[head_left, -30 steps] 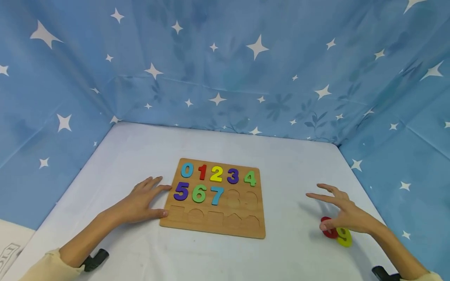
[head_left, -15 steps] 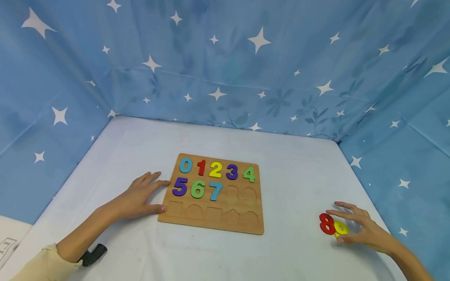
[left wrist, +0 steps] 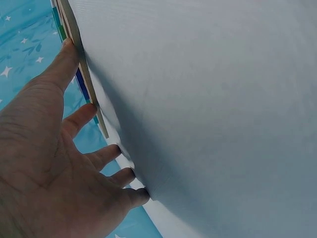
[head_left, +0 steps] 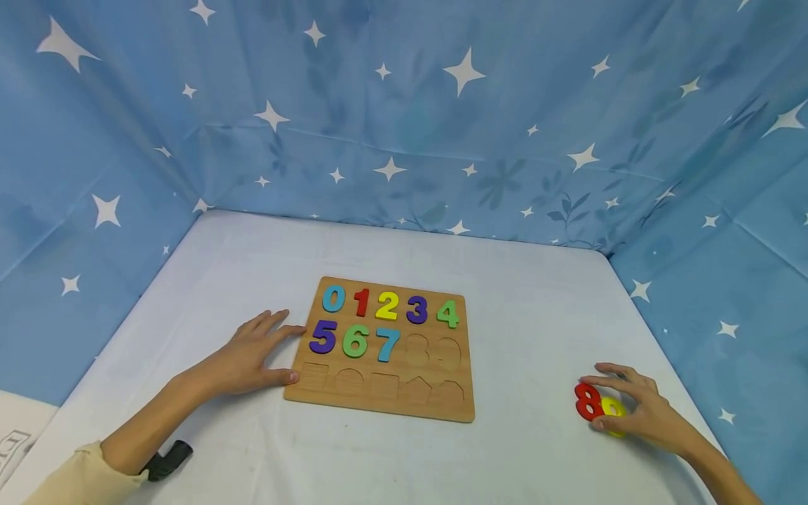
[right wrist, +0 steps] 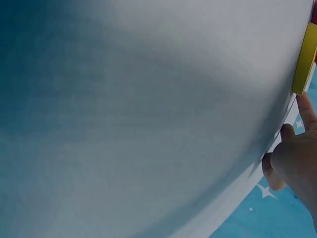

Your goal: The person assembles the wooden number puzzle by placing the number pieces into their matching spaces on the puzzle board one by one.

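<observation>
A wooden number board (head_left: 379, 414) lies on the white table. Its top row bears the pieces 0 to 4, and the second row holds a purple 5 (head_left: 323, 337), a green 6 (head_left: 355, 341) and a blue 7 (head_left: 387, 344). My left hand (head_left: 249, 361) rests against the board's left edge, its thumb and index finger spread along it, as the left wrist view also shows. On the right, my right hand (head_left: 650, 414) holds a red 8 (head_left: 588, 401) between thumb and index finger. A yellow 9 (head_left: 612, 407) lies right beside it, partly hidden by that hand.
Bare recesses (head_left: 418, 388) show in the board's bottom row and at the right of its second row. Blue star-patterned cloth (head_left: 404, 126) walls the table at the back and both sides. A black strap end (head_left: 169, 459) hangs below the left wrist.
My right hand has shifted right and down, uncovering the red 8, then moved slightly left so thumb and index finger meet its edges. The left hand stays at the board.
</observation>
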Demonstrator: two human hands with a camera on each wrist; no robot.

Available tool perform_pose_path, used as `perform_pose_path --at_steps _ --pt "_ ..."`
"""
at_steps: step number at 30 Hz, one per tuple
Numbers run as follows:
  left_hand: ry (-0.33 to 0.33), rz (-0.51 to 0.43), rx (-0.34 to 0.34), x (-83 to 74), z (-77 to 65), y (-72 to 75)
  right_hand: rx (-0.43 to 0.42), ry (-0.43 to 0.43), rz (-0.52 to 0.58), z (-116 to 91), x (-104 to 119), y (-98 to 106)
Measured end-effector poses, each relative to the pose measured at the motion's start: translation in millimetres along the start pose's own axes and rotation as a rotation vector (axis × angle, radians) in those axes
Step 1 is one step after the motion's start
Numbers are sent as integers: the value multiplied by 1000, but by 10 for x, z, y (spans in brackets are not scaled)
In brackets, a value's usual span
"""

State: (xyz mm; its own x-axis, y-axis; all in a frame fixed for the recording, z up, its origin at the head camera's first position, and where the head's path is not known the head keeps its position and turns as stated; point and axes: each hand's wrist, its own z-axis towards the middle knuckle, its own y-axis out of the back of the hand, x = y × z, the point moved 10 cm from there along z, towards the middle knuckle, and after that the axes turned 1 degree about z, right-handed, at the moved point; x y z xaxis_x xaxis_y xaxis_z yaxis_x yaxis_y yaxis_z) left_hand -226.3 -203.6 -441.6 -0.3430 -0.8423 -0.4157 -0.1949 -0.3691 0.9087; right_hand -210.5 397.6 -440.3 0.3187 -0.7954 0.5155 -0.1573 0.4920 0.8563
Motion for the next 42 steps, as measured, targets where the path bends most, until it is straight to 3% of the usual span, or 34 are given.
perform_pose_path --at_steps 7,14,20,25,29,36,42 --pt "0 4 -8 21 -8 0 -9 -21 -3 31 -28 -11" --pt "10 15 -8 54 -22 1 -20 23 -11 48 13 -13" --pt "7 12 -8 56 -35 14 5 -5 13 166 118 27" --pt "11 10 -2 49 -36 10 1 65 61 524 551 98" --pt "12 9 -4 48 -32 7 -6 134 94 872 1018 17" --pt "13 -1 -2 27 -26 -10 26 235 100 1363 1762 -397" --pt "8 0 -3 39 -42 -30 32 260 94 1638 2073 -738"
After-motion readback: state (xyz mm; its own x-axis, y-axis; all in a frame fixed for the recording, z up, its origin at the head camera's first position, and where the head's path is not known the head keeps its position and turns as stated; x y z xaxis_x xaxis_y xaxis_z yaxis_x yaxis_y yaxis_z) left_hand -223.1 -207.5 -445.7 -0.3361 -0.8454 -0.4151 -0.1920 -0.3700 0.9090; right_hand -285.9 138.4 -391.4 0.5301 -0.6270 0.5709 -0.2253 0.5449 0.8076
